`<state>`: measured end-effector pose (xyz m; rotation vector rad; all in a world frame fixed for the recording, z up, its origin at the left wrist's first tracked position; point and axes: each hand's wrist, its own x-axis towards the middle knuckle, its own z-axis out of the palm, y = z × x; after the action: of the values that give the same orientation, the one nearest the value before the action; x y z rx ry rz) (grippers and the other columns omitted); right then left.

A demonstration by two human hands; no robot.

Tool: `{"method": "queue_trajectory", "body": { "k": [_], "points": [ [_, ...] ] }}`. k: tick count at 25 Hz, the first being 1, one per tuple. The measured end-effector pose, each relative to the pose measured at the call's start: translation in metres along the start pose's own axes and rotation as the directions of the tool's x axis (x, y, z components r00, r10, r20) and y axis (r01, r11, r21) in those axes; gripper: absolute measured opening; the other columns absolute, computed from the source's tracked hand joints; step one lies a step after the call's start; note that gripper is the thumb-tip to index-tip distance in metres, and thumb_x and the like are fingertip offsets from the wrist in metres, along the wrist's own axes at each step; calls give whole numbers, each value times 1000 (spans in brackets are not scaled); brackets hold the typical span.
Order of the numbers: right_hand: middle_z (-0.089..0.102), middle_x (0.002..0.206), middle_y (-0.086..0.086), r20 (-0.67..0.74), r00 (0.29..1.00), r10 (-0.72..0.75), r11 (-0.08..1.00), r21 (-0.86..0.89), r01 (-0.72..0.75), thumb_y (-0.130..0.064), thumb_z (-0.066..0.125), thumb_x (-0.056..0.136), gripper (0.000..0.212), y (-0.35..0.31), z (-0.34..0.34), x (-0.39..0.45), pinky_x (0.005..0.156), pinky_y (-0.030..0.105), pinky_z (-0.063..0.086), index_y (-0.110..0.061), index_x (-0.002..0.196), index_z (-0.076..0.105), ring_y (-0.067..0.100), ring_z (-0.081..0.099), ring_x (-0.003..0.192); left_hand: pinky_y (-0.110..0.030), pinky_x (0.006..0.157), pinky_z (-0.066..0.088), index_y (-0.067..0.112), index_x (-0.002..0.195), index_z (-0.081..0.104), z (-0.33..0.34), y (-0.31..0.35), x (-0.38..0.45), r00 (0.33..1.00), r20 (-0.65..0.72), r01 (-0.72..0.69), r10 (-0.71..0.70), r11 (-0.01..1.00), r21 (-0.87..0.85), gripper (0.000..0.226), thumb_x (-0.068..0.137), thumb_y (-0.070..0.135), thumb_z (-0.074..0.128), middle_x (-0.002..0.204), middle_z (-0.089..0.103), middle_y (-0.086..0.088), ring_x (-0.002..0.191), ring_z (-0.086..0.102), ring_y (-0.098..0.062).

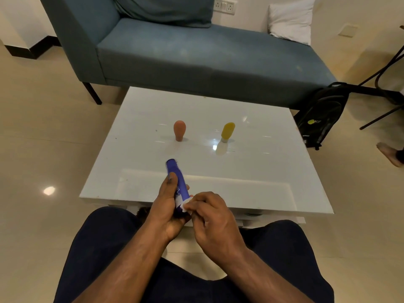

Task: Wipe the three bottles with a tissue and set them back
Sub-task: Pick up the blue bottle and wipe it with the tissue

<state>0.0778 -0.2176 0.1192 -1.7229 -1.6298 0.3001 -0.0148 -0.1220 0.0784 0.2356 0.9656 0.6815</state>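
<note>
My left hand (167, 206) grips a purple bottle (178, 179) above the near edge of the white table (251, 171), tilted with its far end pointing away from me. My right hand (215, 217) pinches a small white tissue (185, 205) against the bottle's lower part. An orange bottle (179, 130) stands on its cap at the table's middle left. A yellow bottle (227, 131) with a pale cap stands to its right, leaning slightly. Most of the tissue is hidden inside my fingers.
A blue sofa (196, 57) runs behind the table, with a white pillow (290, 20) at its right end. A black backpack (321, 114) sits on the floor right of the table, beside dark chair legs (382, 95). My knees flank the table's near edge.
</note>
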Motion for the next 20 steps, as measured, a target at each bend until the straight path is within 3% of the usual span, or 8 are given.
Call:
{"method": "queue_trajectory", "body": {
  "k": [4,10,13,15,17,20],
  "points": [
    [62,101,-3,17,997,73,997,21,-74,-10,63,86,18,6,-4,24,84,15,46,-16,102,70,8,57,92,-40,68,60,20,135,62,3,-9,-10,989,147,11,-22,997,71,62,83,53,68,98,75,-11,86,75,-24],
    [58,98,-7,-23,964,264,964,-15,-265,-25,60,91,13,22,-15,71,78,8,41,-19,100,68,4,54,85,-39,63,60,27,132,60,9,-11,-16,977,184,-141,105,971,195,41,94,40,59,96,78,-7,75,73,-22],
    [57,100,-8,42,978,206,978,-25,-205,-24,58,92,14,8,-13,42,79,6,41,-20,103,66,3,55,88,-41,67,62,26,132,62,7,-9,-14,978,187,-115,93,987,109,36,98,36,56,107,77,-9,83,76,-23],
    [62,104,-2,66,996,66,991,-120,-58,-13,61,86,21,-1,-9,12,86,14,45,-17,106,67,8,56,94,-39,69,62,17,135,61,4,-9,-10,986,160,-61,52,997,55,45,95,38,60,109,76,-12,87,75,-24],
    [65,100,3,95,995,-36,985,-165,51,-10,62,79,25,3,-10,2,82,23,51,-14,102,70,16,59,91,-39,70,62,13,135,60,2,-9,-10,984,177,-28,19,998,49,52,90,39,62,110,76,-14,89,74,-25],
    [65,92,2,47,998,51,994,-103,-46,-22,57,84,19,14,-17,25,77,30,52,-15,96,70,16,59,83,-43,71,60,19,136,60,4,-9,-13,969,243,-88,43,980,178,43,95,33,60,111,75,-13,89,74,-26]
  ]
}}
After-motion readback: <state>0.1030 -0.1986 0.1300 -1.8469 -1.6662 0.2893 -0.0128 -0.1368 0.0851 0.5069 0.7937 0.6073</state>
